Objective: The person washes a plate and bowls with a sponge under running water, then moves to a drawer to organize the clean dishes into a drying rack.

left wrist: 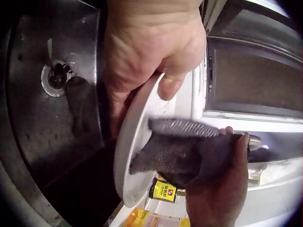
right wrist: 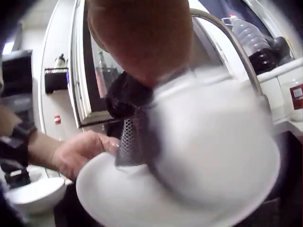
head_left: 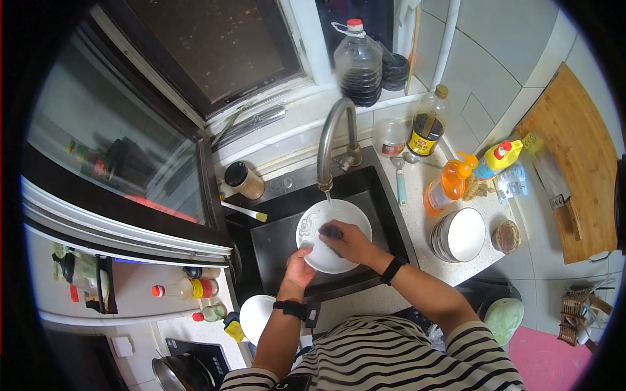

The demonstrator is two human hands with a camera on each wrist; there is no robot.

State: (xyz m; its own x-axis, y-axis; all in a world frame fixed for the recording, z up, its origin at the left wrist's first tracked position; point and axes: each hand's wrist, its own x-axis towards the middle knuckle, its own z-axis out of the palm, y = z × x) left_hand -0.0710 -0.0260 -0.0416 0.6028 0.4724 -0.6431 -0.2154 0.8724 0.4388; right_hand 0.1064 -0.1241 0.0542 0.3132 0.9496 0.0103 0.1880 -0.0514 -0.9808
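Note:
A white plate with a grey floral print is held tilted over the black sink, under the curved faucet, from which a thin stream of water falls. My left hand grips its near left rim; in the left wrist view the thumb lies on the upper face and the fingers go behind. With my right hand I hold a dark mesh scrubbing cloth against or close over the plate's face. Some right fingers are hidden by the cloth.
Stacked white bowls stand on the right counter beside an orange pump bottle and a sauce bottle. Left of the sink sit another white dish and a brush. An open window sash reaches over the left side.

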